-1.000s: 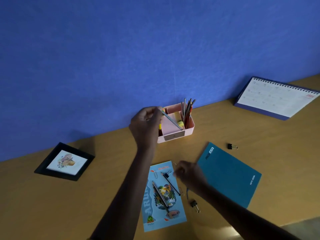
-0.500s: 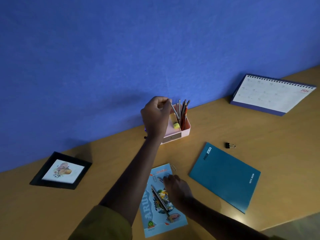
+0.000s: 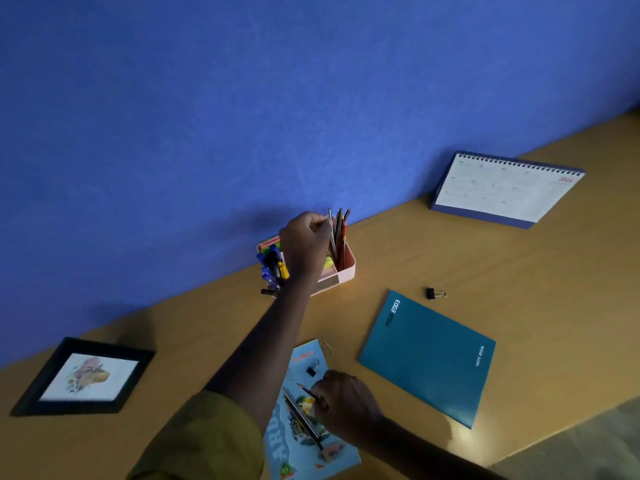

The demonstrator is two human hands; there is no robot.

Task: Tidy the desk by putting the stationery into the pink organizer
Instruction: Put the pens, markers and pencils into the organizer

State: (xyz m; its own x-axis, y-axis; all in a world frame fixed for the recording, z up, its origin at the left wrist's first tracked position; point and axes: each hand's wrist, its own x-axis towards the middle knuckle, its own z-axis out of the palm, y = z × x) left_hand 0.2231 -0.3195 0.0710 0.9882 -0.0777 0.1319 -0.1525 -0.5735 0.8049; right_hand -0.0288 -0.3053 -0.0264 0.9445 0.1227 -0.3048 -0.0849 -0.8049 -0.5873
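The pink organizer (image 3: 347, 268) stands against the blue wall, with upright pencils (image 3: 341, 233) in its right compartment and blue pens (image 3: 270, 266) at its left end. My left hand (image 3: 306, 242) is over the organizer, fingers pinched on a pencil (image 3: 331, 230) that stands among the others. My right hand (image 3: 341, 400) rests on a light blue booklet (image 3: 304, 441) near me, fingers closed around a dark pencil (image 3: 304, 389). Two more pencils (image 3: 301, 419) lie on the booklet. A black binder clip (image 3: 313, 369) and a paper clip (image 3: 326, 347) lie by its top.
A teal notebook (image 3: 427, 355) lies to the right of the booklet, with another binder clip (image 3: 434, 293) beyond it. A desk calendar (image 3: 502, 188) leans at the far right. A black picture frame (image 3: 83, 377) lies flat at the left. The desk's near edge runs along the bottom right.
My left hand carried a pencil from tilted over the organizer to upright in its right compartment. My right hand slid down the booklet and closed on a pencil. The camera view shifted.
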